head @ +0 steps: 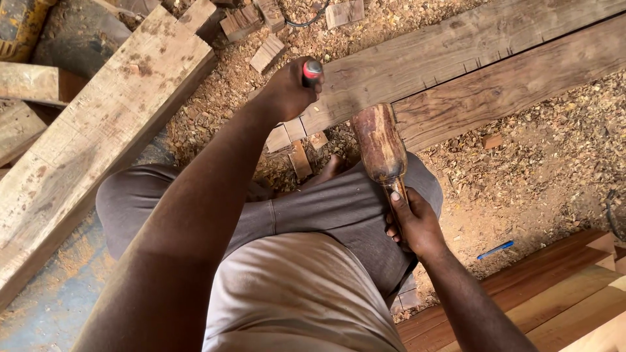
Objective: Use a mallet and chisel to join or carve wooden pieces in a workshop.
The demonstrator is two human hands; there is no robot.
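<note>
My left hand [287, 90] grips a chisel whose red and black handle top [312, 70] sticks out of the fist, held at the near end of a long wooden beam [450, 58]. My right hand [414, 221] holds a dark wooden mallet [379, 145] by its handle, head raised just before the beam's end. I sit with grey-trousered legs [326, 208] crossed, a bare foot [329, 168] showing by the beam end. The chisel blade is hidden behind my hand.
A wide rough plank [98, 130] lies diagonally at left. Wood chips and offcut blocks [267, 52] cover the ground. Smooth reddish boards [554, 293] are stacked at lower right, with a blue pen [495, 249] beside them. A yellow tool [19, 26] sits top left.
</note>
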